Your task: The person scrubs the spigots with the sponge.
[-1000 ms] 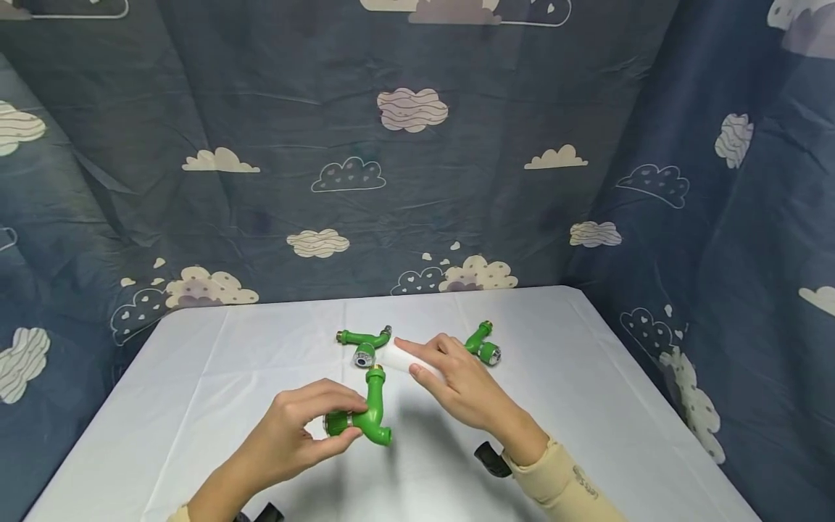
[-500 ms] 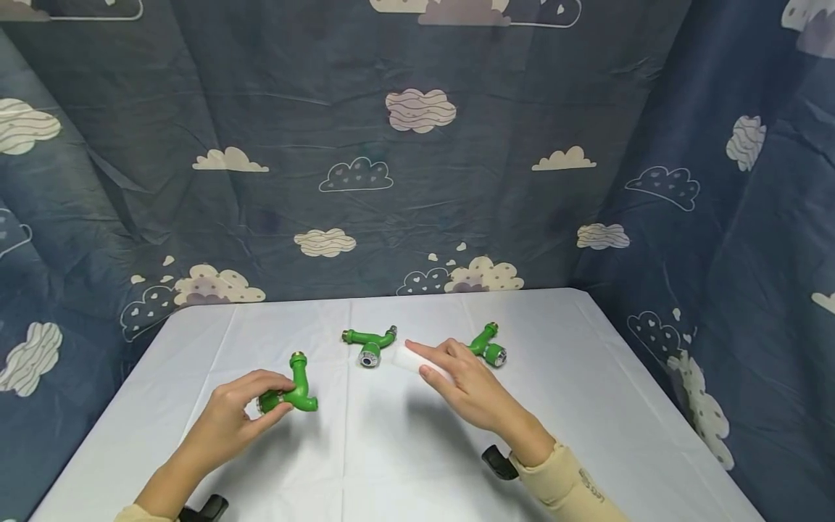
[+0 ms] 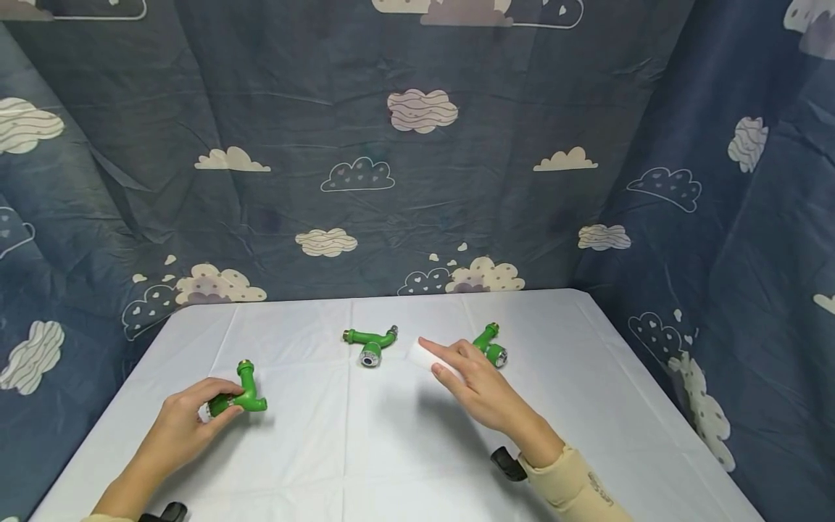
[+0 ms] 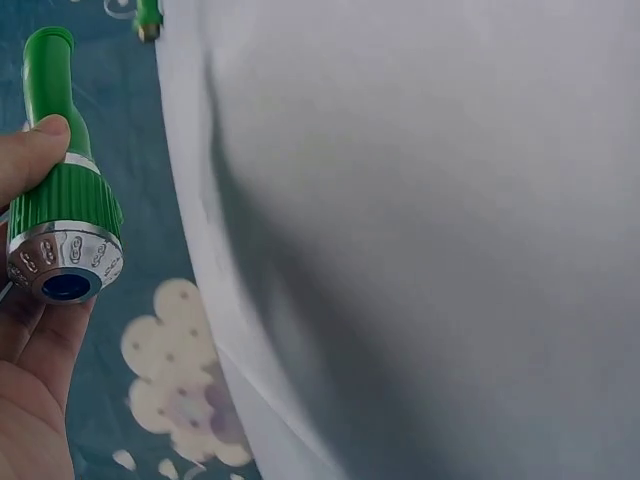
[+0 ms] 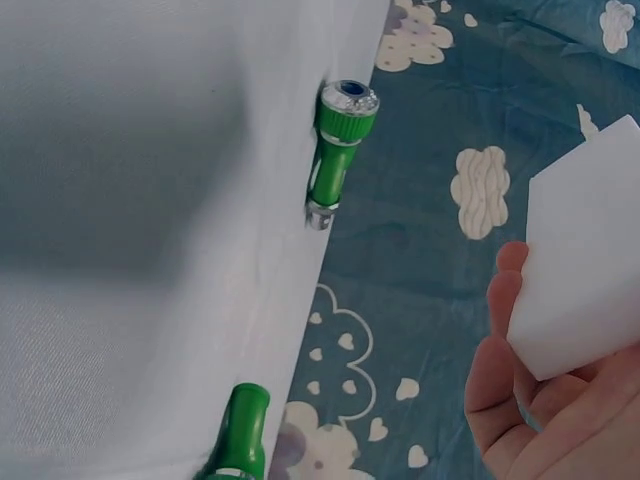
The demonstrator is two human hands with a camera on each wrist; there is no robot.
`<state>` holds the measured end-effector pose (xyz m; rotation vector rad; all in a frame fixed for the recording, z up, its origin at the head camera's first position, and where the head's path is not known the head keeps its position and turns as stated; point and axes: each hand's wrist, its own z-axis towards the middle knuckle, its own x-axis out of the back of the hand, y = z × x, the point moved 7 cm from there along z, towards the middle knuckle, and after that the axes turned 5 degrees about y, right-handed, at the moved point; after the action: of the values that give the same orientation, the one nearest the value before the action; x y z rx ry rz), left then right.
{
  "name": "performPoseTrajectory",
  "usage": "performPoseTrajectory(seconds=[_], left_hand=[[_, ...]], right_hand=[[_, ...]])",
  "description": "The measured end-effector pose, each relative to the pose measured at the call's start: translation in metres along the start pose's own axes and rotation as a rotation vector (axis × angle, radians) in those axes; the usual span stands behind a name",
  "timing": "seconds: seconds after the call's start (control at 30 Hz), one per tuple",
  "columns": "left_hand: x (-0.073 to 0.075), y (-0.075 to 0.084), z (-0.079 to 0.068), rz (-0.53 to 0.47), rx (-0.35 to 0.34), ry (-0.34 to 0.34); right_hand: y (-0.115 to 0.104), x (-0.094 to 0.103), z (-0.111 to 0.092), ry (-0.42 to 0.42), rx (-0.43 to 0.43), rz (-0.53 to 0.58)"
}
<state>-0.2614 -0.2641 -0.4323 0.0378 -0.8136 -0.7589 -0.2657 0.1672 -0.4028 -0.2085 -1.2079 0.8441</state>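
My left hand (image 3: 185, 420) pinches a green tap (image 3: 248, 391) by its ribbed knob end, over the left part of the table. In the left wrist view the thumb presses on the tap (image 4: 65, 130), and its silver cap faces the camera. My right hand (image 3: 485, 391) holds a white rectangular block (image 5: 585, 250) between thumb and fingers, raised above the table. From the head, that block shows only in part, pale against the white cloth. A second green tap (image 3: 370, 346) lies at the middle back, and a third green tap (image 3: 494, 354) is partly hidden behind my right hand.
A white cloth covers the table (image 3: 391, 449). Behind and beside it hangs a dark blue curtain (image 3: 261, 203) with a cloud print. A black strap mount (image 3: 507, 464) sits at my right wrist.
My left hand has carried its tap from the middle of the table to the left. My right hand, with the white block, has shifted slightly right.
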Motion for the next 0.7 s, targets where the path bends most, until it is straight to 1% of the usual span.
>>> performPoseTrajectory(seconds=[0.17, 0.3, 0.47, 0.63, 0.7], left_hand=[[0.004, -0.022, -0.009, 0.05, 0.044, -0.008], [0.01, -0.035, -0.012, 0.072, 0.081, -0.017], [0.017, -0.045, -0.018, 0.083, 0.138, -0.044], [0.02, -0.055, -0.023, 0.091, 0.214, -0.099], [0.021, -0.058, -0.024, 0.092, 0.234, -0.117]], right_hand=[[0.006, 0.002, -0.003, 0.0, -0.032, 0.0], [0.01, 0.004, -0.005, 0.0, -0.053, 0.007], [0.014, 0.004, -0.007, 0.0, -0.066, 0.022], [0.016, 0.004, -0.008, 0.006, -0.063, 0.032], [0.016, 0.005, -0.008, 0.009, -0.058, 0.034]])
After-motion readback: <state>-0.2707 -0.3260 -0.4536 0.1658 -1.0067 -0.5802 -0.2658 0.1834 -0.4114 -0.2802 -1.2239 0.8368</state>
